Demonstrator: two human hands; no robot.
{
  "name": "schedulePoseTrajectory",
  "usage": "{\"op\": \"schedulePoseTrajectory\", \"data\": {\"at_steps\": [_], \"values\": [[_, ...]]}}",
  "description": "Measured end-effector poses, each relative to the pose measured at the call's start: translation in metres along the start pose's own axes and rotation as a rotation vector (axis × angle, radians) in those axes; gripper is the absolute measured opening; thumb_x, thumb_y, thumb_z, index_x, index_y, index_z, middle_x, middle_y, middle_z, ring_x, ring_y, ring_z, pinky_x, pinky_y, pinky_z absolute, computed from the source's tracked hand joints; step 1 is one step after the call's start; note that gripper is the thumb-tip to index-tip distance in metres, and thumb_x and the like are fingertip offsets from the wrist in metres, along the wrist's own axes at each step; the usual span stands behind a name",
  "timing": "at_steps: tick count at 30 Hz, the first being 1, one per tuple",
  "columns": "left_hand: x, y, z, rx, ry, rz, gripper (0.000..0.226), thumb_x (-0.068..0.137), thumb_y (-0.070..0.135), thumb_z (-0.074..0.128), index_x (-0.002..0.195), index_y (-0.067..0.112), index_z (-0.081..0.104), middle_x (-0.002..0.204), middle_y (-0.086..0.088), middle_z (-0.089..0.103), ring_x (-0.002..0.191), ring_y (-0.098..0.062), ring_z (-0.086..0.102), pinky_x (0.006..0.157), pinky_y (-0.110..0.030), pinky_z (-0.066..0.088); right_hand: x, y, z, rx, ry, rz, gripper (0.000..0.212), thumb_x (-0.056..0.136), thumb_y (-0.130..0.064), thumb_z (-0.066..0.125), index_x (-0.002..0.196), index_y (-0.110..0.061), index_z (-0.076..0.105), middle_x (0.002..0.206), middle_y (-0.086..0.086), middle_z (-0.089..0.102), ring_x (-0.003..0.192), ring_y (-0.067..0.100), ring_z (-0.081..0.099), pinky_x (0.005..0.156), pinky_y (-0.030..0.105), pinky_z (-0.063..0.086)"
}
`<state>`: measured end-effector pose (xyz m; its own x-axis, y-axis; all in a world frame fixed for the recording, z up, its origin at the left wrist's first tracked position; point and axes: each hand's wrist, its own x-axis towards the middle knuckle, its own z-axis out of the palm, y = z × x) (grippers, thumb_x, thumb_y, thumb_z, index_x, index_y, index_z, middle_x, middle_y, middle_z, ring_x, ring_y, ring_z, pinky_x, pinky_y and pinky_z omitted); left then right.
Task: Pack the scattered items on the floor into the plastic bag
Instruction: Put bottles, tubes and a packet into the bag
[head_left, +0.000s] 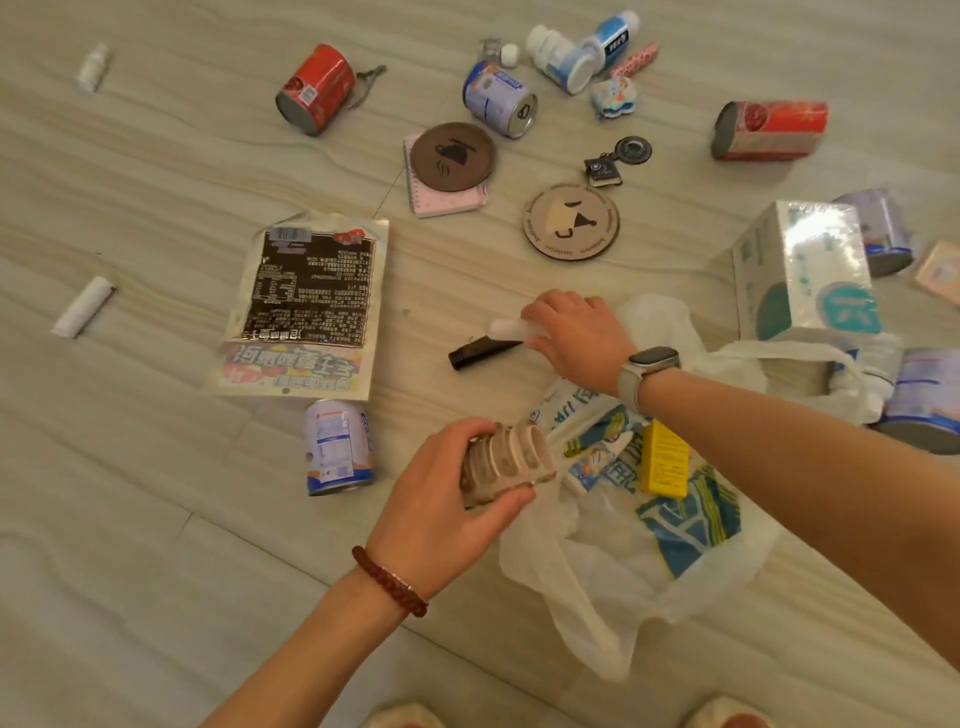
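left hand (441, 493) fingers clamp jar (506, 462) at plastic bag (613, 551) rim | right hand (576, 338) grips white tube (506, 328)

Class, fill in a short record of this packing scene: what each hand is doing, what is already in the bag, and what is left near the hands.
left hand: grips a round pill organiser at the bag's mouth
right hand: holds a small white bottle above the floor
plastic bag: open, holds a yellow box
nearby on floor: black tube, blue-and-white can, snack pouch
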<state>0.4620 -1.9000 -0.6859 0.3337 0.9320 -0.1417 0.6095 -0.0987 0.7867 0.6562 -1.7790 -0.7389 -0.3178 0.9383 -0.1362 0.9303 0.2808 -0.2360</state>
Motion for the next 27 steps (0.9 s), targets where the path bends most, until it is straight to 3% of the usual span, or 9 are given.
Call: {"op": "schedulePoseTrajectory", "data": {"at_steps": [3,6,10,14,18,23,27], "values": [[0.01,0.013,0.015,0.112,0.013,0.169,0.055,0.07,0.055,0.056,0.114,0.022,0.051,0.112,0.004,0.056,0.096,-0.002,0.051,0.08,-0.012,0.043,-0.033,-0.005,-0.036,0.35,0.268,0.091,0.037,0.092,-0.031,0.047,0.124,-0.013,0.048,0.112,0.007,0.058,0.1,0.024,0.053,0.083,0.036,0.04],[0.025,0.029,0.04,0.274,0.013,0.328,0.053,0.071,0.056,0.053,0.109,0.019,0.054,0.102,-0.002,0.058,0.079,-0.014,0.06,0.061,-0.025,0.052,-0.089,0.007,-0.059,0.509,0.363,0.255,0.034,0.09,-0.032,0.051,0.118,-0.014,0.054,0.092,-0.004,0.055,0.079,0.014,0.051,0.07,0.029,0.04],[0.031,0.035,0.09,0.585,-0.075,0.475,0.05,0.068,0.061,0.043,0.092,0.021,0.061,0.079,0.003,0.064,0.07,-0.017,0.06,0.06,-0.024,0.047,-0.169,0.032,-0.041,0.495,0.179,0.608,0.031,0.089,-0.032,0.052,0.113,-0.013,0.058,0.077,0.001,0.061,0.069,0.016,0.056,0.066,0.03,0.044],[0.026,0.021,0.121,0.73,-0.095,0.521,0.043,0.058,0.057,0.067,0.077,0.021,0.054,0.067,0.001,0.061,0.062,-0.019,0.058,0.056,-0.027,0.044,-0.207,0.036,-0.001,0.431,-0.037,0.789,0.036,0.089,-0.035,0.052,0.112,-0.008,0.057,0.081,0.008,0.066,0.076,0.025,0.061,0.064,0.03,0.043],[0.04,0.017,0.125,0.875,-0.068,0.533,0.05,0.054,0.057,0.07,0.075,0.018,0.045,0.07,-0.002,0.059,0.068,-0.021,0.055,0.064,-0.033,0.025,-0.188,0.035,0.01,0.459,0.015,0.759,0.036,0.089,-0.035,0.052,0.107,-0.005,0.056,0.076,0.009,0.062,0.075,0.026,0.059,0.066,0.034,0.046],[0.051,0.006,0.122,0.976,-0.019,0.45,0.055,0.047,0.056,0.075,0.077,0.012,0.061,0.089,-0.007,0.064,0.09,-0.023,0.039,0.074,-0.036,0.027,-0.169,0.029,0.008,0.468,0.077,0.612,0.037,0.092,-0.025,0.047,0.127,-0.012,0.048,0.11,0.009,0.062,0.1,0.025,0.059,0.085,0.038,0.049],[0.052,-0.002,0.113,0.946,0.041,0.422,0.06,0.047,0.061,0.072,0.082,0.013,0.064,0.097,-0.005,0.064,0.098,-0.023,0.039,0.081,-0.038,0.027,-0.162,0.025,0.007,0.361,0.2,0.334,0.033,0.09,-0.017,0.046,0.121,-0.008,0.053,0.112,0.014,0.058,0.101,0.027,0.055,0.083,0.035,0.046]]}}
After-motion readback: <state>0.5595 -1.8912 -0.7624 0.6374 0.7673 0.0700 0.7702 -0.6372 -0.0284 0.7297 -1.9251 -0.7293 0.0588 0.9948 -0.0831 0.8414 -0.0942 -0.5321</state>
